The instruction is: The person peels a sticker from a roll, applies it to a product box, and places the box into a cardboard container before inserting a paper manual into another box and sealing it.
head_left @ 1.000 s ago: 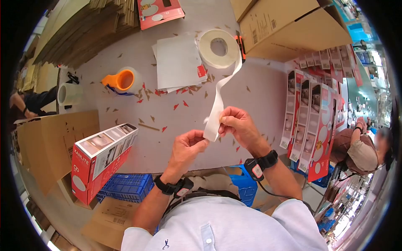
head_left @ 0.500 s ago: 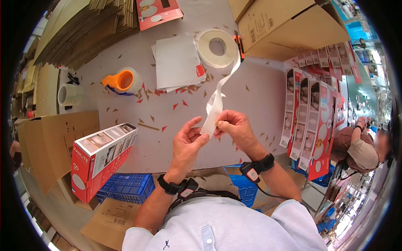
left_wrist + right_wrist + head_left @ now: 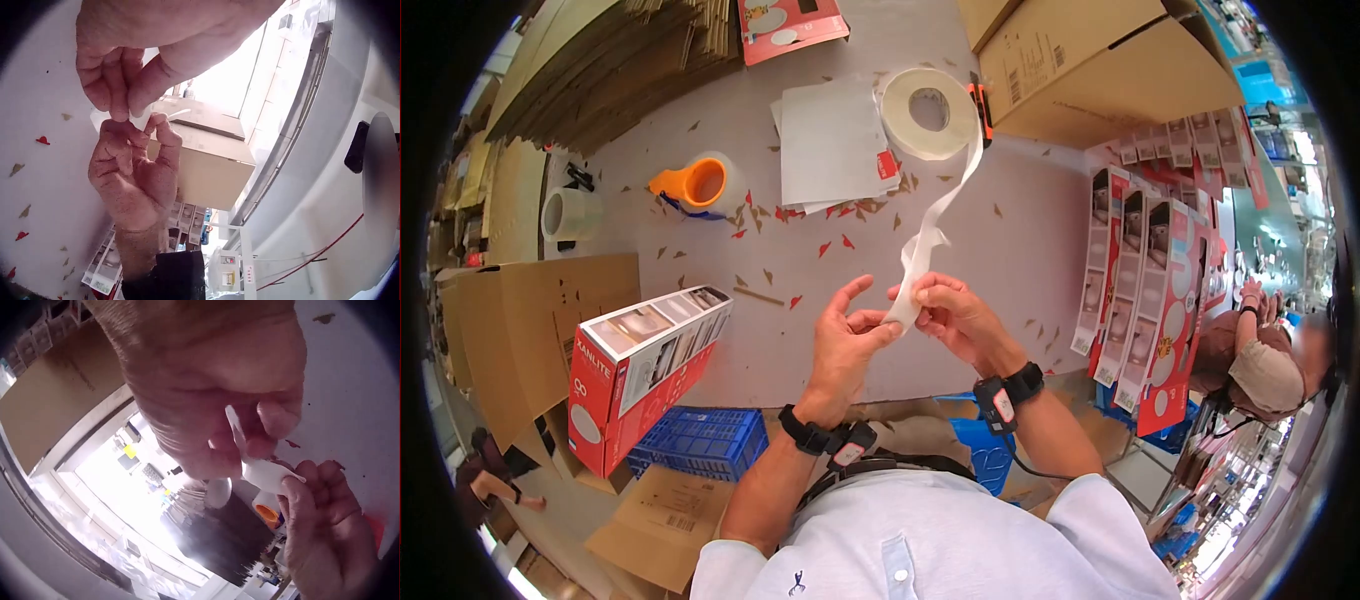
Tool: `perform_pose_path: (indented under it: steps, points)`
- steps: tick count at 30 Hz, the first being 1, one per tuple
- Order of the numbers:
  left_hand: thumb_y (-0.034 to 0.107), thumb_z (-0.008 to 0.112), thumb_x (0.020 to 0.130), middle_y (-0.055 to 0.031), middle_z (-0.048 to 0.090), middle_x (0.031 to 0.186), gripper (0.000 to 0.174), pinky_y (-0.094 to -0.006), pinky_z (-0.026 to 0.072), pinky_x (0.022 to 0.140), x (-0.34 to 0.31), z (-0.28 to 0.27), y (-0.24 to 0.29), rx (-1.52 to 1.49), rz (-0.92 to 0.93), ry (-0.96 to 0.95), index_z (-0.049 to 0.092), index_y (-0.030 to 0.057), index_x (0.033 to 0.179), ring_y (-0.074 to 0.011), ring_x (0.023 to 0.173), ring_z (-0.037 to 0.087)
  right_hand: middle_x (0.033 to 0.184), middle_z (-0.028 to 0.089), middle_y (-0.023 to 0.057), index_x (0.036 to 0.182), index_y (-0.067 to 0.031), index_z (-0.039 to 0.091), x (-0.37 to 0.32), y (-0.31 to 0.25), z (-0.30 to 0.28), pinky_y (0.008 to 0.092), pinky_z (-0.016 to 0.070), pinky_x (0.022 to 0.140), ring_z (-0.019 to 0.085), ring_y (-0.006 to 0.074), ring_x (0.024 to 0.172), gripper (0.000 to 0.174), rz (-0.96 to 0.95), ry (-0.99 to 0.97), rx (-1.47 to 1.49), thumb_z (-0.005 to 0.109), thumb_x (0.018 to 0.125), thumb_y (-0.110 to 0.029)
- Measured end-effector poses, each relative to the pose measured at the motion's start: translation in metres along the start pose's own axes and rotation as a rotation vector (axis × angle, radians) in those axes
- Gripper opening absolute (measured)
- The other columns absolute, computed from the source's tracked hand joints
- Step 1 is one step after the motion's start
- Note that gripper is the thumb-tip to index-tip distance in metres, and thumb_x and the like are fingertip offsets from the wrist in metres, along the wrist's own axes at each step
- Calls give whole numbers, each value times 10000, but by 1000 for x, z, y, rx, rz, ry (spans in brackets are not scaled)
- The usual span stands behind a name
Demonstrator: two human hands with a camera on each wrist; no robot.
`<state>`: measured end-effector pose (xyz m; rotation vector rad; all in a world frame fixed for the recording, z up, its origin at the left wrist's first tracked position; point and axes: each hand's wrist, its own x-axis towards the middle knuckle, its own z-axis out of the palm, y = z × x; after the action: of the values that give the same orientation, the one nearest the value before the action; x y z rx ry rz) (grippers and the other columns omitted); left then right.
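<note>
A white strip [image 3: 917, 262] runs from a large roll [image 3: 930, 114] on the table down to both hands. My left hand [image 3: 847, 345] pinches its loose end between thumb and fingers, the index finger raised. Just to the right, my right hand [image 3: 960, 318] pinches the strip a little higher, fingers curled. The right wrist view shows the white strip [image 3: 269, 475] bent between the right hand [image 3: 219, 387] and the left thumb [image 3: 297, 500]. In the left wrist view the fingertips of both hands nearly meet and cover most of the strip.
White sheets [image 3: 830, 145] and an orange tape dispenser [image 3: 690, 185] lie on the table among small scraps. A cutter [image 3: 980, 108] is beside the roll. A red box [image 3: 645, 370] stands left, printed boxes [image 3: 1170, 310] right, cartons [image 3: 1100, 70] behind. A person [image 3: 1250, 365] sits far right.
The strip, stretched fairly straight a second ago, now has a fold partway along it. The left index finger has lifted, and the right hand has moved slightly along the strip.
</note>
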<state>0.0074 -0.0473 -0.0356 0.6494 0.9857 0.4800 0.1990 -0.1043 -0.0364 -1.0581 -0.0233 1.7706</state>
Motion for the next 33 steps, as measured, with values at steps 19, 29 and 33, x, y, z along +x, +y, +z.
perform_pose_path:
  steps: [19,29,33]
  points:
    - [103,691,1012,-111,754,964,134,-324,618,790,-5,-9,-36,-54,145,103,712,-17,1070,-170,832,725,826,663,-21,948,-62,718,16,38,6,239,445,654,551,61,698,40,-279,194,-83,708,949,-101]
    - [73,710,981,-70,744,952,149,-301,591,798,9,-28,-57,-161,79,144,706,-1,1110,-167,825,724,830,648,-25,948,-63,721,9,44,-1,252,443,614,534,60,687,35,-281,366,-150,701,935,-90]
    - [112,710,991,-26,712,895,123,-289,551,773,2,-36,-55,41,112,294,714,14,1066,-133,803,676,829,631,-12,919,-66,718,-10,42,-1,266,446,563,528,68,646,72,-835,449,-828,728,861,-25]
